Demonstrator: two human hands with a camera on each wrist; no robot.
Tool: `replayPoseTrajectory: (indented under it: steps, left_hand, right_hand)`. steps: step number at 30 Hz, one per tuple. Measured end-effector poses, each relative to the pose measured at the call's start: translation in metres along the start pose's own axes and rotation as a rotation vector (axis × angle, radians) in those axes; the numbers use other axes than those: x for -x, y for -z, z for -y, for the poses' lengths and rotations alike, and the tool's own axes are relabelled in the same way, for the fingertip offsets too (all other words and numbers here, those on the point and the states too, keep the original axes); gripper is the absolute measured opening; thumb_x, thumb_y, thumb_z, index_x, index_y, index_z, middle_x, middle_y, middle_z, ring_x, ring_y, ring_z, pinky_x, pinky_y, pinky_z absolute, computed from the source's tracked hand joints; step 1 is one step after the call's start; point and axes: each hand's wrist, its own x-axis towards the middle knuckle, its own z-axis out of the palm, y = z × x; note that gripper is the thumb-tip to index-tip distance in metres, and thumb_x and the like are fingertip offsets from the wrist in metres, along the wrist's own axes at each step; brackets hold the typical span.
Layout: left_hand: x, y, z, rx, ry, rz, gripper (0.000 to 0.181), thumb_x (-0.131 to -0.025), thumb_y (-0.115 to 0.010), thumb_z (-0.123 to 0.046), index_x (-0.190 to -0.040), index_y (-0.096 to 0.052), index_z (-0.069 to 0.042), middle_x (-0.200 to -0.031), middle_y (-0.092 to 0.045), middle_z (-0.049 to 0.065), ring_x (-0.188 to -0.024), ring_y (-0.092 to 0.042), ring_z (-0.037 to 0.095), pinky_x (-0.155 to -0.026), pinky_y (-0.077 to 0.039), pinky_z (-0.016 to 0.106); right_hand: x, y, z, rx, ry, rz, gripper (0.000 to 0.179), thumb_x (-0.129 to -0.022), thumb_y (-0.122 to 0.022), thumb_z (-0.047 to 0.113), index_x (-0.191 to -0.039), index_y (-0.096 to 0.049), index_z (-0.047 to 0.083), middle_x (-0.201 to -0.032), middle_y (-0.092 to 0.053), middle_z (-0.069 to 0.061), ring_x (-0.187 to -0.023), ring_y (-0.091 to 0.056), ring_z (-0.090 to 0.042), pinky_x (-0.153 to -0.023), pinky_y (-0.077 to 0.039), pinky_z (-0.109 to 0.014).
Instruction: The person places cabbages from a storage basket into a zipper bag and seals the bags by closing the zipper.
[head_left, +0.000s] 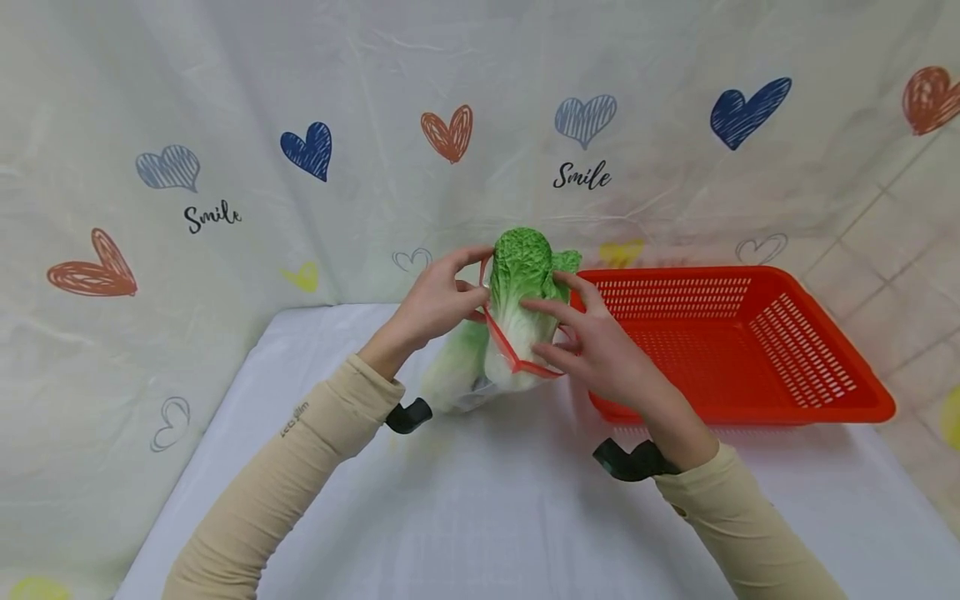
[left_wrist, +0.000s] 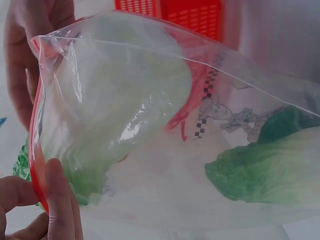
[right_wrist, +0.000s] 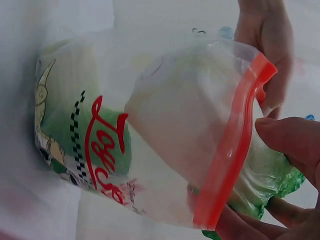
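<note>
A Chinese cabbage [head_left: 522,262], green leaves up, stands in the mouth of a clear zip bag [right_wrist: 227,145] with a red zip edge and red lettering. In the right wrist view its pale base shows through the plastic, and its leaves stick out past the edge. Another green and white vegetable [left_wrist: 260,172] lies deeper in the bag. My left hand [head_left: 438,296] pinches the red edge on the left side of the mouth. My right hand [head_left: 611,346] grips the cabbage from the right, thumb and fingers on either side of it at the opening.
A red plastic basket [head_left: 817,400] with slotted walls stands to the right, close behind my right hand. The white-covered table [head_left: 480,517] carries the bag and the basket. A pale curtain [head_left: 360,217] printed with hearts hangs behind.
</note>
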Motion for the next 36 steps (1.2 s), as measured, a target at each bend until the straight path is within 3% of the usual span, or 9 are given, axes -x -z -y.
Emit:
replayPoseTrajectory:
  steps: [2, 4, 6, 13, 16, 20, 25, 29, 36]
  left_hand:
    - [0.0, 0.0, 0.0, 0.006, 0.005, -0.001, 0.06, -0.09, -0.054, -0.001, -0.147, -0.044, -0.019, -0.149, -0.041, -0.003, -0.089, -0.07, 0.022, -0.07, -0.06, 0.036]
    - [0.0, 0.001, 0.0, 0.007, 0.015, -0.007, 0.061, -0.09, -0.054, -0.001, -0.147, -0.043, -0.019, -0.15, -0.041, -0.003, -0.091, -0.07, 0.025, -0.07, -0.06, 0.036]
    - [0.001, 0.002, -0.001, 0.007, 0.027, -0.017, 0.062, -0.09, -0.054, -0.001, -0.148, -0.042, -0.02, -0.15, -0.04, -0.004, -0.093, -0.069, 0.028, -0.07, -0.06, 0.035]
    - [0.001, 0.003, -0.002, -0.004, 0.033, -0.03, 0.063, -0.09, -0.054, -0.001, -0.149, -0.039, -0.017, -0.151, -0.039, -0.002, -0.089, -0.069, 0.023, -0.069, -0.06, 0.035]
    - [0.001, 0.003, -0.002, -0.005, 0.036, -0.032, 0.063, -0.09, -0.054, 0.0, -0.149, -0.041, -0.018, -0.151, -0.039, -0.002, -0.085, -0.07, 0.022, -0.071, -0.06, 0.037]
    - [0.002, 0.004, -0.001, -0.009, 0.04, -0.028, 0.062, -0.09, -0.054, 0.0, -0.148, -0.041, -0.018, -0.152, -0.038, -0.003, -0.083, -0.07, 0.022, -0.077, -0.059, 0.044]
    - [0.002, 0.004, 0.0, 0.0, 0.032, -0.021, 0.062, -0.091, -0.054, 0.0, -0.149, -0.04, -0.016, -0.152, -0.037, 0.0, -0.082, -0.069, 0.023, -0.079, -0.058, 0.044]
    - [0.002, 0.004, -0.001, 0.001, 0.041, -0.018, 0.062, -0.091, -0.054, 0.001, -0.148, -0.041, -0.017, -0.15, -0.039, -0.002, -0.081, -0.069, 0.023, -0.074, -0.059, 0.037]
    - [0.001, 0.002, -0.001, -0.009, 0.044, -0.002, 0.061, -0.09, -0.053, 0.002, -0.148, -0.042, -0.017, -0.15, -0.039, -0.002, -0.083, -0.068, 0.023, -0.072, -0.06, 0.035]
  right_hand:
    - [0.001, 0.001, 0.0, -0.064, -0.002, 0.006, 0.051, -0.087, -0.075, 0.015, -0.136, -0.059, 0.016, -0.158, -0.016, -0.012, -0.104, -0.064, -0.026, -0.077, -0.059, -0.035]
    - [0.002, 0.002, 0.0, -0.114, -0.011, -0.009, 0.049, -0.088, -0.073, 0.015, -0.135, -0.06, 0.014, -0.16, -0.014, -0.009, -0.127, -0.05, -0.031, -0.084, -0.057, -0.041]
    - [0.003, 0.003, 0.001, -0.155, -0.017, -0.032, 0.046, -0.089, -0.072, 0.014, -0.134, -0.061, 0.011, -0.16, -0.014, -0.007, -0.138, -0.033, -0.034, -0.087, -0.054, -0.047]
    - [0.005, 0.006, 0.004, -0.174, -0.001, -0.028, 0.046, -0.091, -0.069, 0.014, -0.136, -0.059, 0.01, -0.156, -0.022, -0.01, -0.136, -0.035, -0.033, -0.086, -0.054, -0.049]
    - [0.005, 0.007, 0.002, -0.135, 0.02, 0.023, 0.046, -0.091, -0.069, 0.014, -0.136, -0.06, 0.013, -0.151, -0.029, -0.011, -0.12, -0.051, -0.029, -0.081, -0.058, -0.042]
    - [0.008, 0.009, 0.001, -0.125, 0.043, 0.123, 0.043, -0.093, -0.067, 0.016, -0.136, -0.06, 0.016, -0.137, -0.047, -0.008, -0.107, -0.061, -0.023, -0.082, -0.057, -0.037]
    - [0.008, 0.01, -0.001, -0.159, 0.016, 0.131, 0.041, -0.096, -0.062, 0.014, -0.138, -0.057, 0.012, -0.129, -0.058, -0.004, -0.118, -0.059, -0.023, -0.092, -0.053, -0.04]
    - [0.007, 0.01, -0.006, -0.179, -0.038, 0.111, 0.041, -0.097, -0.058, 0.012, -0.138, -0.056, 0.008, -0.131, -0.058, -0.006, -0.118, -0.059, -0.023, -0.094, -0.052, -0.041]
    - [0.006, 0.008, -0.009, -0.245, -0.053, 0.111, 0.041, -0.097, -0.06, 0.012, -0.137, -0.055, 0.007, -0.134, -0.056, -0.007, -0.121, -0.057, -0.026, -0.097, -0.05, -0.039]
